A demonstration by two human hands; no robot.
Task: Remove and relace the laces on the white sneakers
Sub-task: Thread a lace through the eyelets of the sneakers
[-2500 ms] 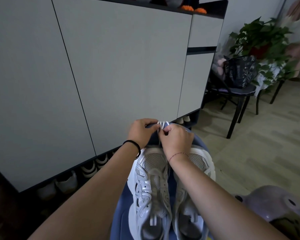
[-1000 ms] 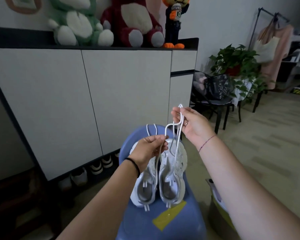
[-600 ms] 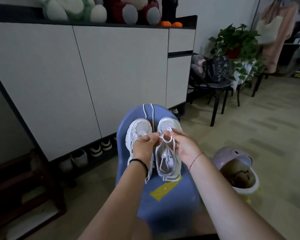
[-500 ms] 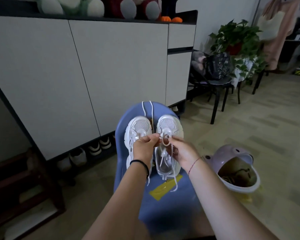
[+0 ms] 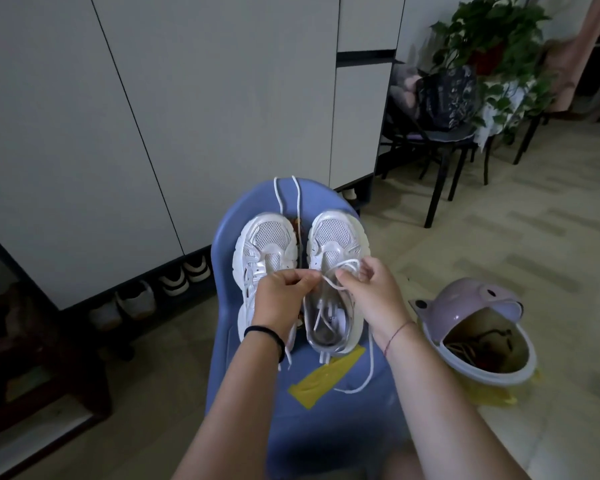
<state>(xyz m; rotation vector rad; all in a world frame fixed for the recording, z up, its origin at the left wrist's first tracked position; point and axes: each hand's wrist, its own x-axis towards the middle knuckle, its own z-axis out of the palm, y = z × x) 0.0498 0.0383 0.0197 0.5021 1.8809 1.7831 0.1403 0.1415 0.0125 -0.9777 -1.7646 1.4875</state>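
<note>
Over the right sneaker (image 5: 336,237) at the stool's (image 5: 326,427) far edge, left hand (image 5: 284,294) and right hand (image 5: 369,289) are pinching its loose lace (image 5: 329,281), apparently relacing, with the tip next needing an eyelet.

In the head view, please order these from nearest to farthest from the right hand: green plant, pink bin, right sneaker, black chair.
1. Right sneaker, under the right hand, which pinches its white lace.
2. Pink bin, on the floor to the right.
3. Black chair, farther back on the right.
4. Green plant, behind the chair.
</note>
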